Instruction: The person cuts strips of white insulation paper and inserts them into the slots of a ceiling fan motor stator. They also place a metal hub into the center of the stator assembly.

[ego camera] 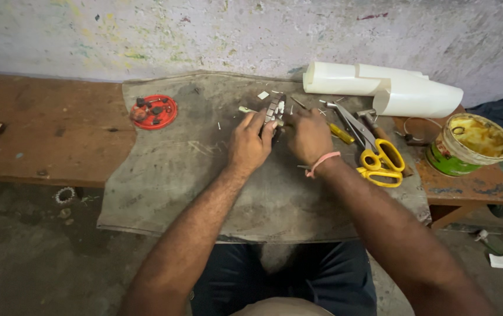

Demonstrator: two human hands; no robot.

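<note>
Here, at the centre of the frame, the left hand and right hand both closed their fingers on a small dark-and-white strip lying on the grey mat. Yellow-handled scissors lay just right; a red lid sat upper left.

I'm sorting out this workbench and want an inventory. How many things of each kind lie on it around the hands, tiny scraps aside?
Yellow-handled scissors: 1
Yellow-handled screwdriver: 1
Hammer: 1
White rolled sheets: 2
Red round lid: 1
Green tin: 1
Small grey piece between left hand and right hand: 1
Total: 8
</note>
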